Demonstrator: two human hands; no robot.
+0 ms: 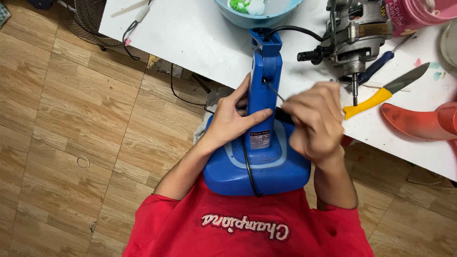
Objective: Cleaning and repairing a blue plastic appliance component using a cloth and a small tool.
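Blue fan base (pixel 259 157) propped on lap, neck leaning on white bench (pixel 200 43) edge. Left hand (pixel 233 116) clamped round neck; keep that grip firm. Right hand (pixel 314 121) closed on thin tool, tip at neck; hold straight, steady. Tool type unclear, handle hidden in fist. Motor (pixel 354 33), yellow-handled knife (pixel 383 93) nearby; bowl (pixel 257 12) cut off.

1. White table (pixel 200 43), scuffed, beyond both hands.
2. Ahead of the left hand (pixel 233 119): light blue bowl (pixel 257 16).
3. Ahead of the right hand (pixel 314 121): grey motor (pixel 354 35).
4. Right of the right hand: yellow-handled knife (pixel 381 93), blue-handled screwdriver (pixel 376 66).
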